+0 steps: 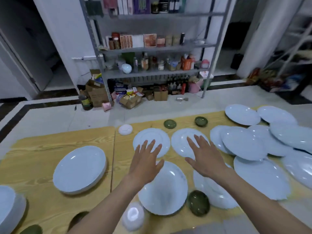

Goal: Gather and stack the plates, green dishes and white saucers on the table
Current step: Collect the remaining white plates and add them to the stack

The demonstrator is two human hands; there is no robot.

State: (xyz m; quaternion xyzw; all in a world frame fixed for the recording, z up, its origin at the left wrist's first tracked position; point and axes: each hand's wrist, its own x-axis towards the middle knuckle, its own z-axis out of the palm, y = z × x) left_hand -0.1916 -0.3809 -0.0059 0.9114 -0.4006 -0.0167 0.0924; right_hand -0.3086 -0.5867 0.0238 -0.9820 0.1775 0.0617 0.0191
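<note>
The left hand point(145, 163) is released, with fingers straight and spread, and it holds nothing. It hangs over the far edge of the centre plate point(163, 188), and its fingertips reach over a small plate point(152, 140) just beyond the centre plate. The right hand point(203, 158) is flat and empty too. Its fingers lie over a second small plate point(181, 141), beyond the centre plate and to the right. Whether either hand touches the plate below it cannot be told.

On the table point(42, 149), well left of the centre plate, stands a plate stack point(79, 169). Far to the right of the centre plate, many plates overlap in a loose pile point(244, 142). A green dish point(198, 202) lies just right of the centre plate. A far saucer point(125, 129) lies beyond it to the left.

A near saucer point(133, 216), at the near-left edge of the centre plate, is blurred. The right forearm covers part of a covered plate point(217, 196) right of the green dish. The left forearm hides most of a dark dish point(77, 218), near and left of the centre plate. Farther left, a corner stack point(10, 208) is cut off by the frame edge.
</note>
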